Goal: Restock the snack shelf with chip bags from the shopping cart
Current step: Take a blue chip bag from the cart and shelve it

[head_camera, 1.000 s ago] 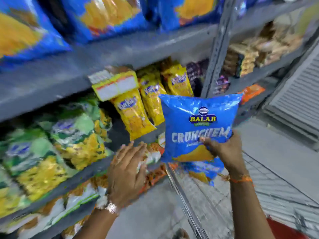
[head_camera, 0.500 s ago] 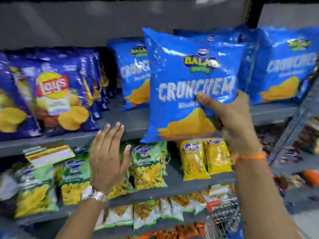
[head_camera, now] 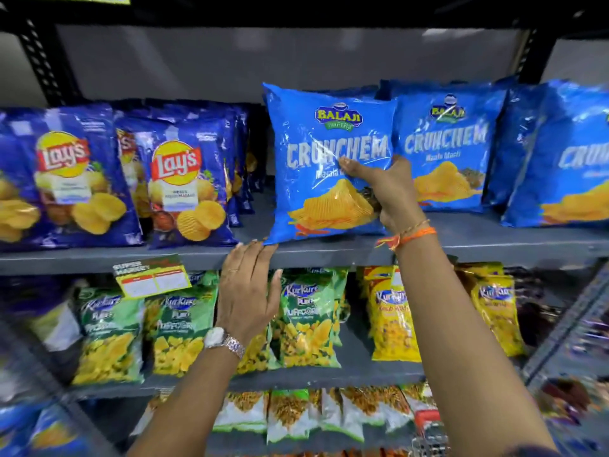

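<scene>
Standing a puffy bright-blue foil Crunchem chip bag [head_camera: 324, 159] upright at the front of the grey metal shelf board [head_camera: 478, 240], the right hand [head_camera: 390, 189] has its grip clenched on the bag's lower right side, thumb across the printed face and the other fingers hidden behind. Holding it low on one side seems meant to keep the logo facing outward while the base settles just at the shelf's front lip. The left hand [head_camera: 247, 291] is released and flat, its fingertips [head_camera: 253, 247] touching the bag's lower left corner, probably to steady it and stop it slipping off the edge. Matching blue Crunchem bags [head_camera: 448, 143] stand just beside and behind, so this slot suits the brand row; dark-blue Lay's bags [head_camera: 178, 183] fill the left.
</scene>
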A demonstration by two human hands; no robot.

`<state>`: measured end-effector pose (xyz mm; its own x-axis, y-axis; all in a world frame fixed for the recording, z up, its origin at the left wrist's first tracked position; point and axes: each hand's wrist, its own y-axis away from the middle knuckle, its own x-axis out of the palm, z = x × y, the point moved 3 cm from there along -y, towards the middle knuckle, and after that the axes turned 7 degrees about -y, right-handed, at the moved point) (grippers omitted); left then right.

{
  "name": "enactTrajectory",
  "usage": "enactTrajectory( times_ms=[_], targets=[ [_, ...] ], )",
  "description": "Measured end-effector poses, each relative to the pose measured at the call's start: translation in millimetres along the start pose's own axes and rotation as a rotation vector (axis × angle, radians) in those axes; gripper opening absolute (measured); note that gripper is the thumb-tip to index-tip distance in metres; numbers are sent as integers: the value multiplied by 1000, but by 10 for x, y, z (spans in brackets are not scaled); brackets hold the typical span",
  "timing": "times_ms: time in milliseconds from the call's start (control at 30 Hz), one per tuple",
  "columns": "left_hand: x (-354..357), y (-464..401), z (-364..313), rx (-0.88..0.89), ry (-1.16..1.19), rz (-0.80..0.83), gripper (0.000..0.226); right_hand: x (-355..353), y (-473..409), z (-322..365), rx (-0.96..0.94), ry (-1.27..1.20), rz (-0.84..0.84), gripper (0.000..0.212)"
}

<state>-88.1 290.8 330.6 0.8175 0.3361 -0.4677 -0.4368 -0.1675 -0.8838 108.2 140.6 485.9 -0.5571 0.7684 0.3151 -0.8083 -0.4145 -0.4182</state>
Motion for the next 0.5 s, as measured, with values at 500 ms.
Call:
enactTrajectory(
  times_ms=[500],
  targets=[
    [-7, -9, -20, -17, 104, -75, 38, 20, -41, -159, 76, 113, -39, 45]
  ],
)
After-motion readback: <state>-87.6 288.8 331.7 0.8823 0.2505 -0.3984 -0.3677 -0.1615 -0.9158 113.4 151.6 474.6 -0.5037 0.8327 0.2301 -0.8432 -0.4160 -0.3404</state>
